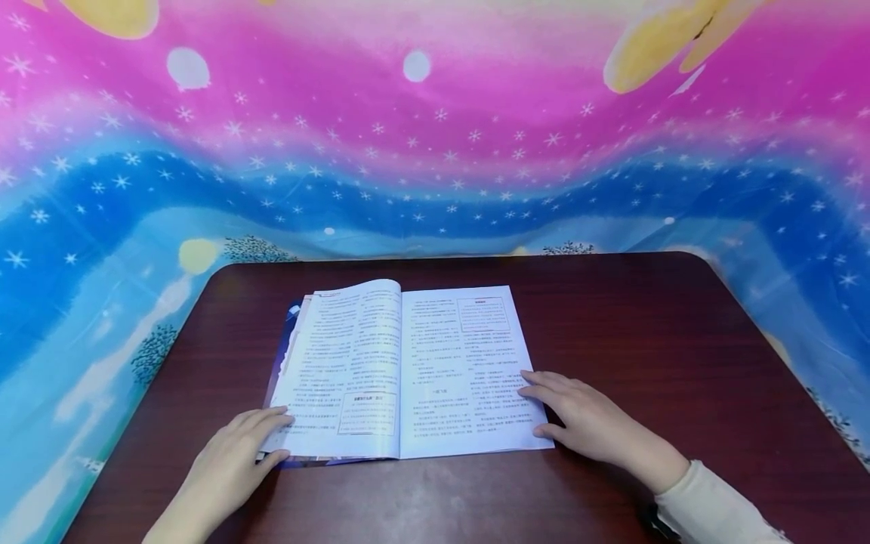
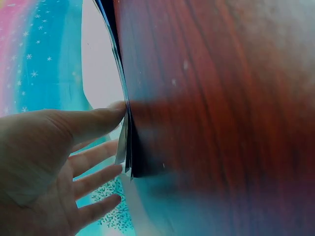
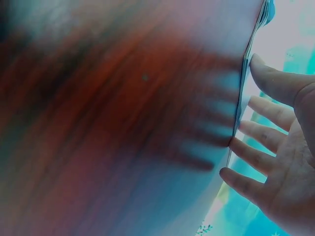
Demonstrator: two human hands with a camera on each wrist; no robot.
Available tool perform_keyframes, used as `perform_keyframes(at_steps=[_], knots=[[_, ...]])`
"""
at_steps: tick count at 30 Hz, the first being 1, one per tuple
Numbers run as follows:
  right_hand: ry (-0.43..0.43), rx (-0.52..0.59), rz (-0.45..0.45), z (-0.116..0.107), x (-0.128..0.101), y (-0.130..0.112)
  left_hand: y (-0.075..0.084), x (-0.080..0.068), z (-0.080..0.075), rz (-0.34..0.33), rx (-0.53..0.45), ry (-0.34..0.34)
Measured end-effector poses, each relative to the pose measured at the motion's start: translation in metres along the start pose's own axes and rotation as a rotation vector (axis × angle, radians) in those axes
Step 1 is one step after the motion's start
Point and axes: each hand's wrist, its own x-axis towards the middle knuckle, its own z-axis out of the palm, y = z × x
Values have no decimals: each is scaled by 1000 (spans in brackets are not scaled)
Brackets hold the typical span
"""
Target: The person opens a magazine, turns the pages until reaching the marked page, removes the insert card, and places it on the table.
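Note:
A magazine (image 1: 442,363) lies open on the table, its pages full of small print with a few boxed blocks. Its left-hand pages bulge and fan a little at the outer edge, with a dark blue cover showing beneath. At the lower left corner, my left hand (image 1: 234,453) touches the page edges with spread fingers; in the left wrist view the thumb (image 2: 101,118) rests on the edge. My right hand (image 1: 584,415) lies along the right page's outer edge, fingertips on the paper. Its fingers (image 3: 266,137) look spread and fairly straight in the right wrist view.
A dark reddish-brown wooden table (image 1: 652,332) with rounded far corners carries the magazine. Behind and beside it hangs a pink and blue cloth (image 1: 381,174) with snowflake prints. A light sleeve (image 1: 714,506) covers the right forearm.

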Motion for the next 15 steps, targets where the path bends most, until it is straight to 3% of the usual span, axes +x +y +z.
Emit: perform_keyframes(at_steps=[6, 15], knots=[[6, -11, 3, 2, 0, -1, -3, 2, -1, 70, -16, 2], [12, 19, 10, -1, 3, 3, -4, 2, -1, 52, -45, -46]])
